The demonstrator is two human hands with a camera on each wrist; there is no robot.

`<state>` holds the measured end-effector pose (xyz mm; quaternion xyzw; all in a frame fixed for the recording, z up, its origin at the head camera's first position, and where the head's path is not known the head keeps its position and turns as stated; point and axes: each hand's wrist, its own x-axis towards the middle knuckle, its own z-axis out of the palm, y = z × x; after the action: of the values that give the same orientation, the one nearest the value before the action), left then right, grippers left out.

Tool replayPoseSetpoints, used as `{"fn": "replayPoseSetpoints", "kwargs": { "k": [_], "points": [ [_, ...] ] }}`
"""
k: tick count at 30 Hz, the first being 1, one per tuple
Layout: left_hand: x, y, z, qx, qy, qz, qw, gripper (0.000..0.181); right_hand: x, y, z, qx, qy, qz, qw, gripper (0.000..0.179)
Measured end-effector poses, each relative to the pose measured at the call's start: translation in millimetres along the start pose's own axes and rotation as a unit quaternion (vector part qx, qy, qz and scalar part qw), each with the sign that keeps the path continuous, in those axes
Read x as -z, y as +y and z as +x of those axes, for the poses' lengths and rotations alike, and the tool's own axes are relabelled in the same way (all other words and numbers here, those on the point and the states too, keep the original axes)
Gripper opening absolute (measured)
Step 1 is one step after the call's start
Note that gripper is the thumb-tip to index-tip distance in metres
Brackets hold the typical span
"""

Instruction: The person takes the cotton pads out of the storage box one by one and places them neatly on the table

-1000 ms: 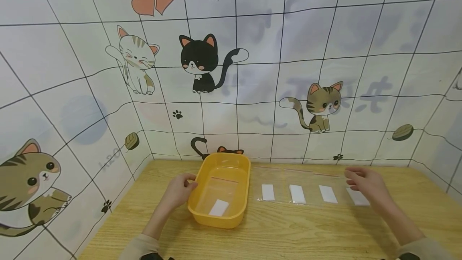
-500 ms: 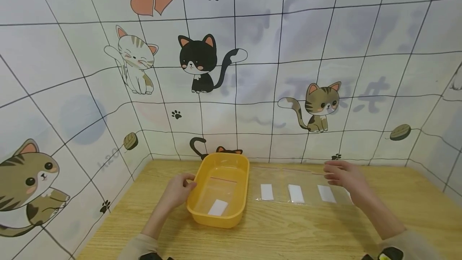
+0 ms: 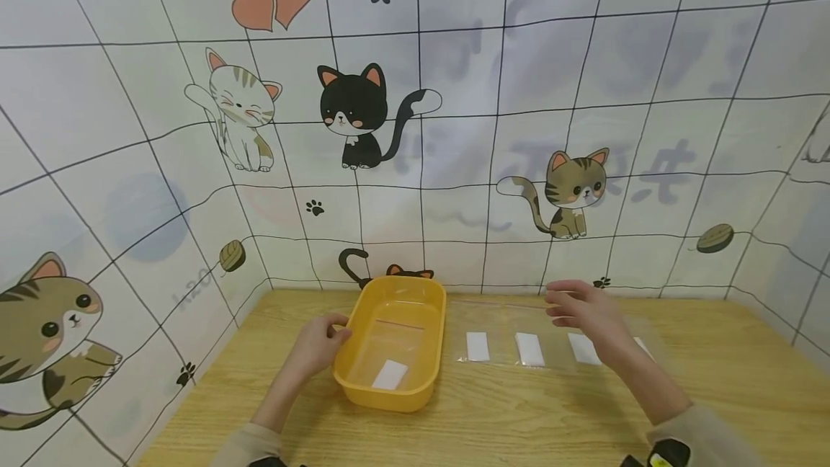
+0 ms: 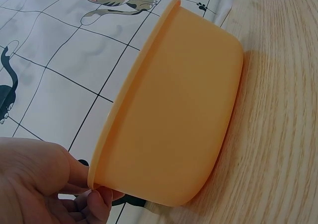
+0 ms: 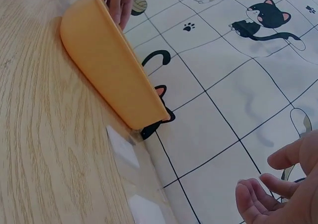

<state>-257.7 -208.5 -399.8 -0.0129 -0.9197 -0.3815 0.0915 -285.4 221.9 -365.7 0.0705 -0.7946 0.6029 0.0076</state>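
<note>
A yellow plastic basin (image 3: 387, 400) stands on the table, left of the middle. My left hand (image 3: 318, 344) grips its left rim, thumb and fingers on either side of the edge in the left wrist view (image 4: 54, 184). Inside the basin lies a clear zip bag (image 3: 405, 341) with a white rectangular piece (image 3: 390, 375) in it. To the right, several similar clear bags lie in a row, each with a white piece (image 3: 477, 346). Above the right part of this row hovers my right hand (image 3: 593, 319), holding nothing, its fingers relaxed. It partly hides the bags at that end.
The wooden table (image 3: 512, 424) extends in front of the row and to the right. Behind it and at the sides rises a white sheet (image 3: 467, 143) with grid lines and printed cats, close to the basin's far end.
My right hand has moved left along the row of bags, uncovering part of the rightmost one. My left hand and the basin have stayed put; the head view has shifted slightly.
</note>
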Motion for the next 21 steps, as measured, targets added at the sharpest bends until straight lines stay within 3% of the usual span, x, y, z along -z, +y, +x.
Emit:
{"fn": "replayPoseSetpoints", "kwargs": {
  "k": [21],
  "points": [
    [1.6,-2.3,0.0,-0.002,-0.004,-0.006,1.0,0.02,-60,-37,3.8,0.018,-0.037,0.022,0.9989,0.04]
  ]
}}
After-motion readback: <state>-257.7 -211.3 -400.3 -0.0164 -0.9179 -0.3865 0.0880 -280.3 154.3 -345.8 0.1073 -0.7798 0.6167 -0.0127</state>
